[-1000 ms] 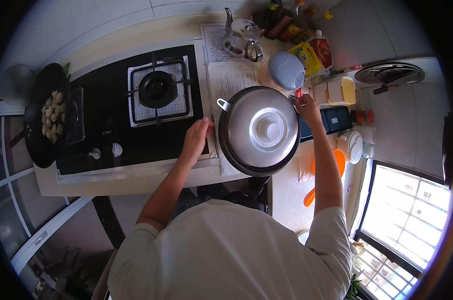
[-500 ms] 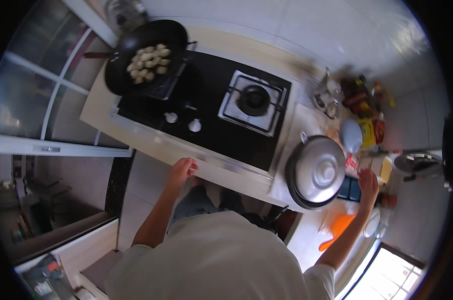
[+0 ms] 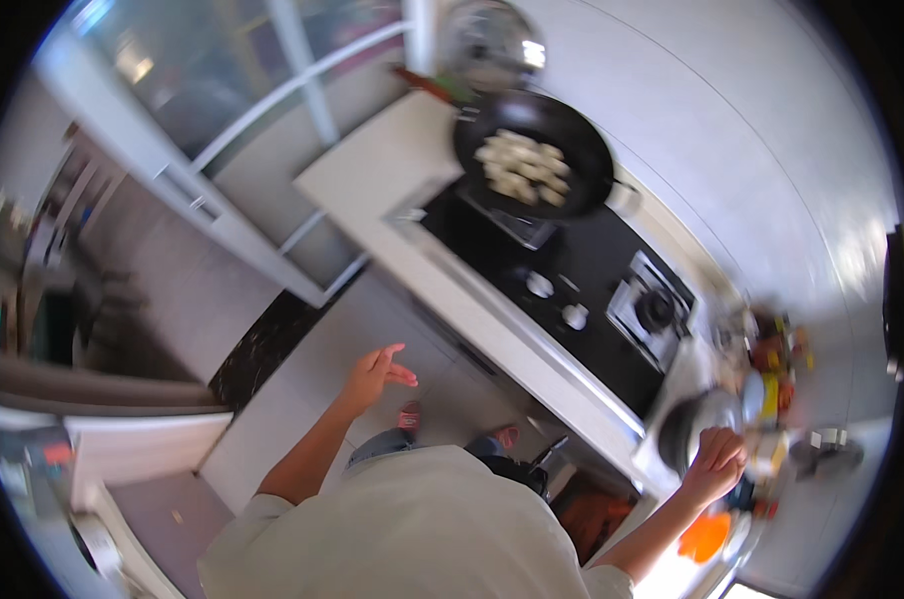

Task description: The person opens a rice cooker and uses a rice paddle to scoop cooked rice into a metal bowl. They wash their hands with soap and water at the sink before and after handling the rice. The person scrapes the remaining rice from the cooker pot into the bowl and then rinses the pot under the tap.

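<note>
Over the tiled floor, short of the counter's front edge, my left hand (image 3: 377,377) is open and empty, its fingers stretched and apart. My right hand (image 3: 716,461) is closed with its fingers curled, held up in front of the lidded metal pot (image 3: 683,424). Nothing shows sticking out of it. It hides part of that pot. At the far end of the stove, a black wok (image 3: 597,165) sits on the burner with several pale, lumpy food pieces (image 3: 522,165) inside. Neither hand touches the wok.
The black gas stove (image 3: 612,245) has two knobs and a second burner (image 3: 657,311). A glass lid (image 3: 492,45) stands behind the wok. Bottles and packets (image 3: 776,374) crowd the right corner, near an orange item (image 3: 704,537). A white-framed sliding door (image 3: 183,180) is on the left.
My view has swung left, so the stove and wok now lie further right. I stand further back from the counter. My left hand's fingers have spread; the right hand has lowered.
</note>
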A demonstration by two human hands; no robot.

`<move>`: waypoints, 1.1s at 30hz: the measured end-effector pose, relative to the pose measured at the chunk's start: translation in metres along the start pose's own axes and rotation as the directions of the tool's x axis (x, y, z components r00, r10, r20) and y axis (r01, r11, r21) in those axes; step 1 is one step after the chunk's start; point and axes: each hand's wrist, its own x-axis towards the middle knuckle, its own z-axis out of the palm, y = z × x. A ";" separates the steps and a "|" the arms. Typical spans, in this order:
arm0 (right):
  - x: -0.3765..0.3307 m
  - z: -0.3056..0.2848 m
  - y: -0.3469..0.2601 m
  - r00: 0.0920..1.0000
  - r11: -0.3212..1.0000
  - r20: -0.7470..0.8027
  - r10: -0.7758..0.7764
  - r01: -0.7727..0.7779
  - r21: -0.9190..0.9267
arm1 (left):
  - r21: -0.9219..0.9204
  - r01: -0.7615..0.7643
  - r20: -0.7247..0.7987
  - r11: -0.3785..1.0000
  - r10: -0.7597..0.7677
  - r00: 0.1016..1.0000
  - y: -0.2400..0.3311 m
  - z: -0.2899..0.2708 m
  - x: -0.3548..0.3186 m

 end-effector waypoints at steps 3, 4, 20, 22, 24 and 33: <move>0.004 0.091 0.046 0.968 0.981 0.228 0.106 -0.139 0.134 | -0.026 -0.087 -0.262 0.996 0.077 0.962 -0.004 -0.078 -0.033; 0.004 0.125 0.062 0.949 0.971 0.272 0.158 -0.199 0.132 | -0.004 -0.146 -0.361 0.989 0.135 0.923 -0.011 -0.102 -0.047; -0.097 0.700 0.336 0.050 0.772 0.992 0.119 0.624 -0.124 | -0.101 -0.547 -0.994 0.831 -0.065 0.086 -0.047 -0.220 -0.193; -0.103 0.745 0.367 0.011 0.682 0.989 0.147 0.723 -0.110 | -0.119 -0.533 -0.988 0.837 -0.152 -0.017 -0.049 -0.206 -0.204; -0.107 0.770 0.378 0.026 0.662 0.982 0.189 0.735 -0.147 | -0.143 -0.563 -0.973 0.814 -0.219 -0.069 -0.057 -0.195 -0.216; -0.108 0.806 0.413 -0.022 0.635 0.988 0.155 0.768 -0.082 | -0.587 -0.444 -0.688 0.677 -0.706 -0.167 -0.215 -0.116 -0.226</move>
